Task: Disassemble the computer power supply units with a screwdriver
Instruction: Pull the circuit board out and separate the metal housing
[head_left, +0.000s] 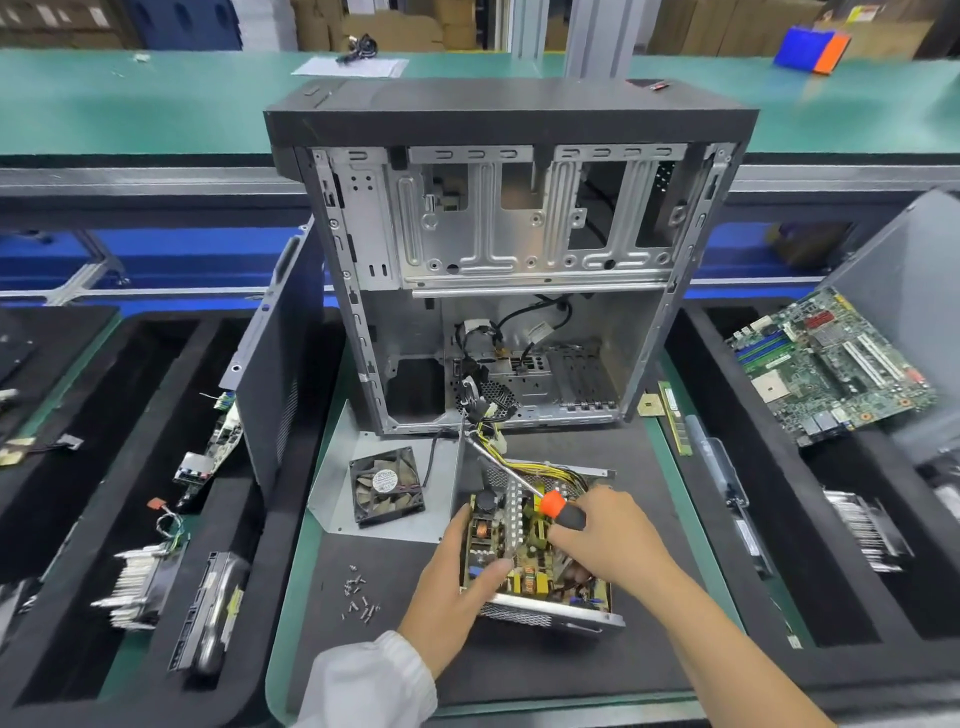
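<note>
Case (511, 270) stands open on the mat (571, 660). In front lies the opened supply (537, 556), beside its fan (387, 486). Left hand (457, 582) grips the supply's edge; right hand (613, 535) holds the screwdriver (550, 506) over it. Screws (358, 597) lie left.

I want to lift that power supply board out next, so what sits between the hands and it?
Nothing visible: the left hand already grips the power supply at its left edge, and the right hand, holding the screwdriver, rests over the exposed board.
</note>
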